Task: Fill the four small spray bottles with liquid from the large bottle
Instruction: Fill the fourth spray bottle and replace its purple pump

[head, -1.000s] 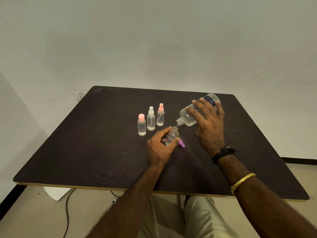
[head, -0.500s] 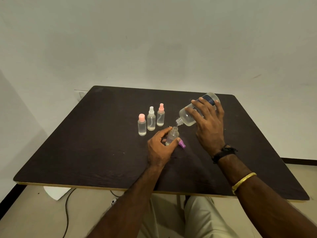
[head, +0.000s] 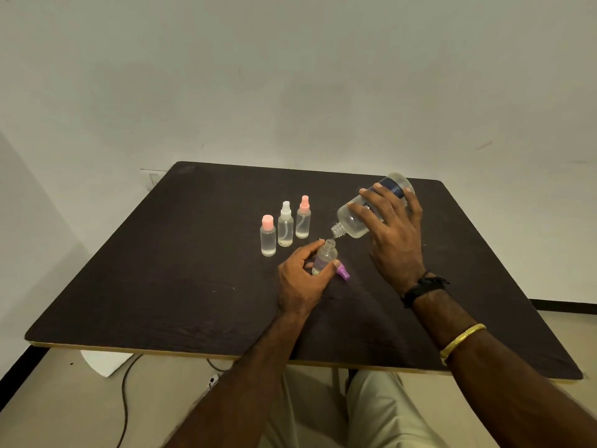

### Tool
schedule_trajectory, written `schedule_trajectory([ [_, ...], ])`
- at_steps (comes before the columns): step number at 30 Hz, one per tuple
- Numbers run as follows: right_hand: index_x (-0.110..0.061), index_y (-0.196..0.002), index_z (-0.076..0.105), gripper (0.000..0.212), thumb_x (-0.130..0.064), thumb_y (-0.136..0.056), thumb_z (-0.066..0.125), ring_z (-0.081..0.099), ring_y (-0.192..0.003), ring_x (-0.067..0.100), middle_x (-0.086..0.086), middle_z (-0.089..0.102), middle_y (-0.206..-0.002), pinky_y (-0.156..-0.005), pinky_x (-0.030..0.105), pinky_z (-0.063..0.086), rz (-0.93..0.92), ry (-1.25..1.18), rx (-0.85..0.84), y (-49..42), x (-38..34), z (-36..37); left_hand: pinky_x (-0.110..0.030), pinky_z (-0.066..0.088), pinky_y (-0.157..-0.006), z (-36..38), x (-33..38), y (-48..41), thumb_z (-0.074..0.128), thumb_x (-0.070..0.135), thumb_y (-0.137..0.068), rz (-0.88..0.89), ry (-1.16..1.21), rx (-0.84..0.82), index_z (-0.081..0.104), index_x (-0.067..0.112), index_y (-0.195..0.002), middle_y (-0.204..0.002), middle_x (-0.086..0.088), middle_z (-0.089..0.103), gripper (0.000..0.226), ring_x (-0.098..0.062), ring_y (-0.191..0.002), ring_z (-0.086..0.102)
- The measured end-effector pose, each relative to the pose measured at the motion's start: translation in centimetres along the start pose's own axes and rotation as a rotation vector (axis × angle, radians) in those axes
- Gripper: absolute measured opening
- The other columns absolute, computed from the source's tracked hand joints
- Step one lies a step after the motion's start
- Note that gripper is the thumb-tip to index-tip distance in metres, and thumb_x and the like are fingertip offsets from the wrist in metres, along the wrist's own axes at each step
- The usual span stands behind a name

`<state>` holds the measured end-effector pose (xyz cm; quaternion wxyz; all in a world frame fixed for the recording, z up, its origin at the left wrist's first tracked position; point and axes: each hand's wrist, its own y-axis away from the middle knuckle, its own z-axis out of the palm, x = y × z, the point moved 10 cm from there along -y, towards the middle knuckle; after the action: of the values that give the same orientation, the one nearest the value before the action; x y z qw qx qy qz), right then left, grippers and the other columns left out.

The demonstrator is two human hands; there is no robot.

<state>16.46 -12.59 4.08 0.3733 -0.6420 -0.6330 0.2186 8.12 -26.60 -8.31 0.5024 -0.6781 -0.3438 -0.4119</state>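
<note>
My right hand (head: 392, 234) grips the large clear bottle (head: 358, 218), tilted so its open neck points down at the mouth of a small uncapped spray bottle (head: 324, 258). My left hand (head: 302, 279) holds that small bottle upright on the dark table (head: 161, 286). Its purple spray cap (head: 343, 273) lies on the table just right of it. Three more small bottles stand in a row to the left: one with a pink cap (head: 267, 236), one with a white sprayer (head: 285, 228), one with a pink sprayer (head: 303, 221).
The table's front edge (head: 161, 350) is close to my lap. A white wall stands behind the table. A cable (head: 124, 399) and a white object (head: 103, 363) lie on the floor under the left front corner.
The large bottle's base has risen slightly, so it tilts a bit steeper over the small bottle. My left hand and the small bottle have stayed put.
</note>
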Motion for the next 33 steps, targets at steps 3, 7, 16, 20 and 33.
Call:
schedule_trajectory([
  [3, -0.018, -0.13, 0.065, 0.052, -0.007, -0.087, 0.039, 0.045, -0.142, 0.032, 0.011, 0.058, -0.143, -0.118, 0.059, 0.023, -0.006, 0.005, -0.001, -0.08, -0.08, -0.11, -0.017, 0.057, -0.088, -0.03, -0.04, -0.05, 0.086, 0.033, -0.08, -0.003, -0.002, -0.001, 0.068, 0.017, -0.131, -0.121, 0.006, 0.072, 0.057, 0.0, -0.107, 0.068],
  [7, -0.018, -0.132, 0.065, 0.055, -0.006, -0.086, 0.037, 0.044, -0.142, 0.032, 0.011, 0.057, -0.144, -0.118, 0.06, 0.022, -0.025, 0.016, -0.017, -0.13, -0.18, -0.09, -0.019, 0.058, -0.089, -0.06, 0.06, -0.07, 0.086, 0.033, -0.08, -0.001, -0.004, 0.001, 0.068, 0.017, -0.131, -0.121, 0.006, 0.072, 0.057, 0.0, -0.108, 0.068],
  [16, -0.019, -0.132, 0.064, 0.056, 0.004, -0.081, 0.055, 0.044, -0.143, 0.031, 0.01, 0.057, -0.144, -0.118, 0.059, 0.022, -0.066, 0.031, 0.035, -0.4, -0.25, -0.48, -0.026, 0.06, -0.088, -0.15, -0.06, -0.02, 0.087, 0.032, -0.079, -0.011, 0.01, 0.019, 0.069, 0.018, -0.129, -0.119, 0.007, 0.073, 0.055, -0.001, -0.106, 0.07],
  [20, -0.019, -0.132, 0.064, 0.055, 0.003, -0.083, 0.052, 0.044, -0.143, 0.031, 0.01, 0.057, -0.144, -0.117, 0.06, 0.023, -0.081, 0.026, 0.049, -0.46, -0.41, -0.61, -0.024, 0.06, -0.087, -0.17, -0.16, -0.05, 0.088, 0.03, -0.078, -0.016, 0.018, 0.02, 0.069, 0.017, -0.129, -0.119, 0.006, 0.073, 0.055, -0.001, -0.105, 0.07],
  [33, -0.018, -0.132, 0.066, 0.049, -0.001, -0.088, 0.052, 0.045, -0.142, 0.031, 0.01, 0.058, -0.143, -0.118, 0.059, 0.022, -0.124, 0.036, 0.076, -0.82, -0.58, -0.84, -0.015, 0.057, -0.084, -0.1, 0.01, -0.06, 0.089, 0.025, -0.078, -0.02, 0.008, 0.02, 0.069, 0.016, -0.127, -0.115, 0.011, 0.072, 0.054, 0.004, -0.102, 0.069],
])
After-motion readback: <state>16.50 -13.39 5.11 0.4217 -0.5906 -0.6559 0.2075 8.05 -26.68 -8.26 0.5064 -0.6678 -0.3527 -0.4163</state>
